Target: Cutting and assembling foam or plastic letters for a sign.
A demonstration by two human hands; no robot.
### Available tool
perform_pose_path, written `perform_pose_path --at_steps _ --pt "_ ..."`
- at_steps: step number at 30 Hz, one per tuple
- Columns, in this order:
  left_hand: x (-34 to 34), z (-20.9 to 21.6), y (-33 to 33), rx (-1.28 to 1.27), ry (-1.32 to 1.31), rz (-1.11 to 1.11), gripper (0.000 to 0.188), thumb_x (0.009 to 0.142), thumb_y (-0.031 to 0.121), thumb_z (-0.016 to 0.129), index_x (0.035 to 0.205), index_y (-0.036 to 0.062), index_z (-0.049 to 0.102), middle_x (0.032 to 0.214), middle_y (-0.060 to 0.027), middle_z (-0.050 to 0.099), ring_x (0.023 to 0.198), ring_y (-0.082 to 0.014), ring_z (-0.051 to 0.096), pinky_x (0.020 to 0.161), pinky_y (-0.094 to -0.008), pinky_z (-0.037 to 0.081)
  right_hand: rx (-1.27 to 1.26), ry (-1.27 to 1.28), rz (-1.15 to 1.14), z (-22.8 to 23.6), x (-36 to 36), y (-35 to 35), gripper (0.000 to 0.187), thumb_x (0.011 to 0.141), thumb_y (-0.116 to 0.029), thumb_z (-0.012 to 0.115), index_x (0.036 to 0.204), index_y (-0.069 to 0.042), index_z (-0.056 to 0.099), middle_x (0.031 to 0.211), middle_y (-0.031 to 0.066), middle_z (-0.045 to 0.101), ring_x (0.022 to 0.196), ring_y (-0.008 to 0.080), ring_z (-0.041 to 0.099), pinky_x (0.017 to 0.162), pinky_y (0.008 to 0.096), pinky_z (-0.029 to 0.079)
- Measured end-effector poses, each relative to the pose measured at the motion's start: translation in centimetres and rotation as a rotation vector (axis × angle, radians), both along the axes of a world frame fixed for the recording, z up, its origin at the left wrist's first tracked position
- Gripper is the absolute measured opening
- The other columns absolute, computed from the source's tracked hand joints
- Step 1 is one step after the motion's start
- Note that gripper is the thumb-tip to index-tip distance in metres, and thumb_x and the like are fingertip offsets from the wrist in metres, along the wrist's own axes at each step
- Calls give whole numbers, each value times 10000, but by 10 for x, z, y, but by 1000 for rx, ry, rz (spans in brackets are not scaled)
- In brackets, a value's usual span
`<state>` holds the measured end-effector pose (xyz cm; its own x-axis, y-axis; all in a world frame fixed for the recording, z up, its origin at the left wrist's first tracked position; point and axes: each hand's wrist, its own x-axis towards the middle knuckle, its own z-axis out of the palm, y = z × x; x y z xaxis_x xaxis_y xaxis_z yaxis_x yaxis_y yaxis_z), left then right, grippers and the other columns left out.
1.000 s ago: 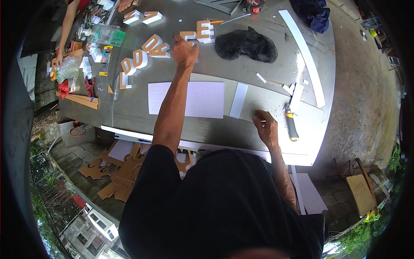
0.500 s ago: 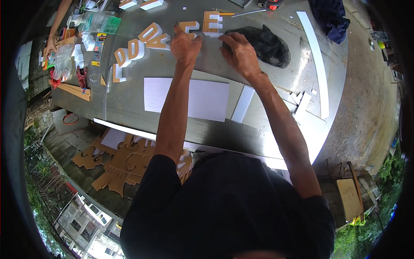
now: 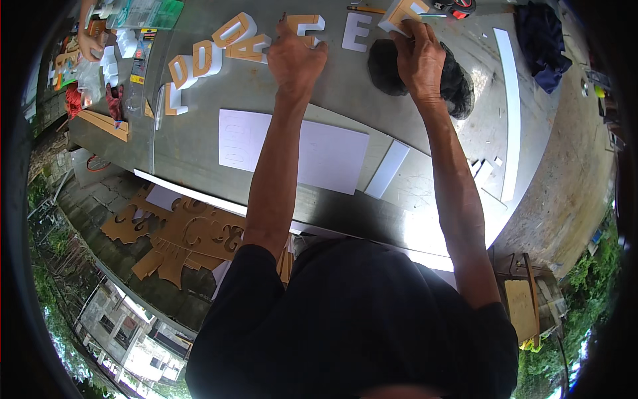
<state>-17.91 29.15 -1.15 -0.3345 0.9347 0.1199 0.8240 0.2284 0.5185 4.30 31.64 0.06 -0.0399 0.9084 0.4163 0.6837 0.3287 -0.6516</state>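
Note:
My right hand (image 3: 422, 63) grips a letter-shaped block (image 3: 399, 14) with a tan face and white sides, over the far part of the table. Left of it a flat white letter-shaped piece (image 3: 356, 32) lies on the metal. My left hand (image 3: 296, 61), thumb and index finger apart, is at another tan-and-white letter block (image 3: 308, 24). There is a dark tip at its index finger; I cannot make out whether that is a held thing. More letter blocks (image 3: 207, 57) curve away to the left. Black crumpled film (image 3: 387, 70) lies under and beside my right hand.
White paper with faint outlines (image 3: 332, 149) and a white strip (image 3: 388, 169) lie before me. A long white strip (image 3: 509, 120) runs along the right. A red-black tape measure (image 3: 462, 8) and pencil (image 3: 367, 9) lie far off. Another person's hand (image 3: 91, 46) is at far left.
My right hand has closed on the letter block and moved it right, uncovering the white letter-shaped piece. My left hand remains by its block. The whole view has shifted slightly.

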Motion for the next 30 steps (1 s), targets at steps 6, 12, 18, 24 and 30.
perform_pose_path --at_steps 6,12,18,24,30 --pt "3 5 0 -32 -10 3 698 709 267 856 1196 -98 514 746 -147 732 720 -295 746 752 -372 595 -28 -54 -9 5 5 -6 242 853 -147 744 1073 -82 665 973 131 688 885 358 687 767 456 566" --pt "2 5 0 -19 1 8 656 699 266 869 1145 -82 536 772 -163 734 733 -318 746 770 -382 596 -3 -150 113 -4 -19 -15 233 824 -129 756 1034 -93 665 985 104 681 937 323 646 795 441 562" --pt "1 10 0 -24 -22 10 655 682 280 889 1124 -74 561 828 -180 740 767 -327 749 772 -388 599 -5 -227 183 -18 -28 -15 250 814 -112 758 1038 -71 653 987 107 688 949 334 630 836 443 541" --pt "-15 30 -1 -73 -368 36 713 656 336 919 1147 -78 608 913 -158 747 785 -240 738 742 -349 597 -83 -161 156 -26 -25 -15 243 828 -113 745 1044 -63 646 1014 110 695 971 343 623 860 449 534" --pt "-46 27 1 -257 -726 125 767 692 326 920 1257 -79 596 1046 -151 711 906 -225 719 798 -327 588 -99 -127 156 -23 -23 -16 234 845 -117 734 1057 -66 649 1045 113 713 1000 333 630 886 436 533"
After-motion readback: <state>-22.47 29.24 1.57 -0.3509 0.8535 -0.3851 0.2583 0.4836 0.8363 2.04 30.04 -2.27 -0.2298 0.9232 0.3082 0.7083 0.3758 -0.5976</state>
